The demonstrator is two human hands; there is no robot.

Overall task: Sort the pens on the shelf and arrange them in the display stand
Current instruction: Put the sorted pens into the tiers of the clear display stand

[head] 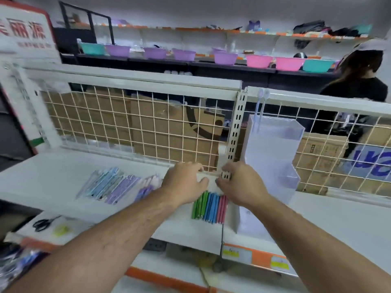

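From the head view, both my hands are at the back of the shelf (53,178). My left hand (186,182) and right hand (241,185) have their fingers curled round a white carton (208,178), one on each side. The green, blue and pink pens (209,206) stick out of it toward me, lying flat and side by side. I can't tell whether the carton is open at its far end.

To do this well, I think I should draw the carton back off the pens in a straight line. That keeps them flat on the shelf, so the colour groups stay together and none roll.

Room is tight here. The slotted post (238,123) and wire grid (127,123) are just behind my knuckles. A white divider (232,216) stands just right of the pink pens. The clear display stand (273,149) hangs on the grid to the right, near my right hand, and looks empty. Bagged pens (105,185) lie to the left, with bare shelf beyond them. The front edge is close below the pen tips, so a roll could drop one.
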